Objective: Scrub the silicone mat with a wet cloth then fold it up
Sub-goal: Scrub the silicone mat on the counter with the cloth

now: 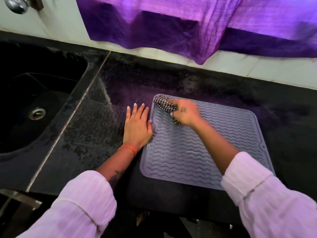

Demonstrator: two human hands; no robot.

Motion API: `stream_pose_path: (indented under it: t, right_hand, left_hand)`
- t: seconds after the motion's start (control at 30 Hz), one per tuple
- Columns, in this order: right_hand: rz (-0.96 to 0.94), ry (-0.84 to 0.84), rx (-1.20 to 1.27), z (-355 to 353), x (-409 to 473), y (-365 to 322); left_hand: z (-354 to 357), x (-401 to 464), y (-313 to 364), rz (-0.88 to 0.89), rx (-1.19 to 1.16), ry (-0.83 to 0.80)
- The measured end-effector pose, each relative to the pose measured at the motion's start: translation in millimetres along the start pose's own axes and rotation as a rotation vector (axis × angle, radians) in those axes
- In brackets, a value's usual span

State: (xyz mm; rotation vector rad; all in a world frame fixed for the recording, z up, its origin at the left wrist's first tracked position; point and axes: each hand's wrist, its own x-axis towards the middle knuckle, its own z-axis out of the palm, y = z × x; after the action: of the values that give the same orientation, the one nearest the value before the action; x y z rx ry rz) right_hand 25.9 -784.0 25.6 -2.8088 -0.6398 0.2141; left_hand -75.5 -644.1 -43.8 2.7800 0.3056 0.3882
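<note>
A grey silicone mat (pixel 205 148) with wavy ridges lies flat on the black counter (pixel 89 134). Wet streaks show on its lower left part. My right hand (pixel 186 114) grips a bunched black-and-white checked cloth (pixel 163 104) and presses it on the mat's far left corner. My left hand (pixel 137 126) lies flat with straight fingers on the counter, its thumb side touching the mat's left edge.
A black sink (pixel 25 100) with a metal drain (pixel 36 113) is sunk into the counter at the left. A purple cloth (pixel 188 26) hangs over the white tiled wall behind. The counter's front edge runs just below the mat.
</note>
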Motion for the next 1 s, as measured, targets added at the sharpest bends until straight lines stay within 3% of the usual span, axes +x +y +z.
stream_pose_path:
  t: [0.07, 0.13, 0.27, 0.4, 0.5, 0.57, 0.63, 0.77, 1.0]
  right_hand:
    - [0.147, 0.098, 0.191, -12, 11, 12]
    - [0.168, 0.171, 0.101, -8, 17, 13]
    - [0.004, 0.086, -0.261, 28, 11, -13]
    - [-0.104, 0.101, -0.298, 27, 13, -9]
    - [-0.091, 0.010, -0.168, 7, 17, 4]
    - [0.035, 0.112, 0.028, -4, 25, 13]
    - [0.075, 0.201, 0.003, 1, 28, 11]
    - [-0.054, 0.079, -0.245, 33, 19, -6]
    - [-0.066, -0.016, -0.321, 22, 24, -7]
  left_hand:
    - [0, 0, -1, -0.002, -0.003, -0.001]
    - [1, 1, -1, -0.004, 0.003, -0.001]
    - [0, 1, 0, 0.002, -0.012, 0.005]
    - [-1, 0, 0, 0.010, -0.006, 0.005]
    - [-1, 0, 0, 0.015, -0.004, 0.004]
    - [0, 0, 0, 0.016, -0.008, 0.004]
    - [0, 1, 0, 0.013, -0.014, 0.005]
    - [-1, 0, 0, 0.024, 0.027, 0.019]
    - [-11, -1, -22, -0.152, 0.145, -0.104]
